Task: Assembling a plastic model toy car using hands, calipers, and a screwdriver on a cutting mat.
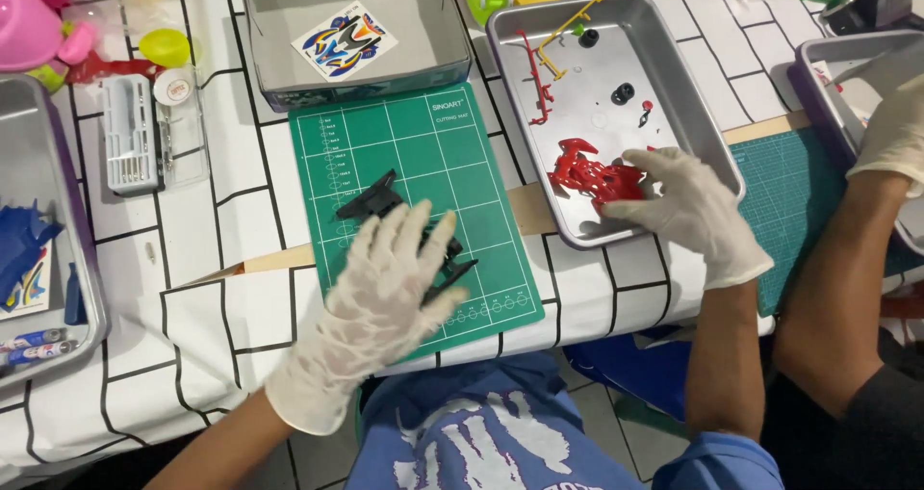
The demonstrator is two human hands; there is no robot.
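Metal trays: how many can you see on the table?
3. One silver metal tray lies under the right hand, holding red plastic parts; one is at the left edge; one at the right edge, partly cut off. Others may be hidden.

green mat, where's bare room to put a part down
The far half of the green cutting mat is bare, between the grey box and the black car part. The near half is crowded by that part and the left hand.

Black chassis part (404, 222) half under left hand (385, 288)
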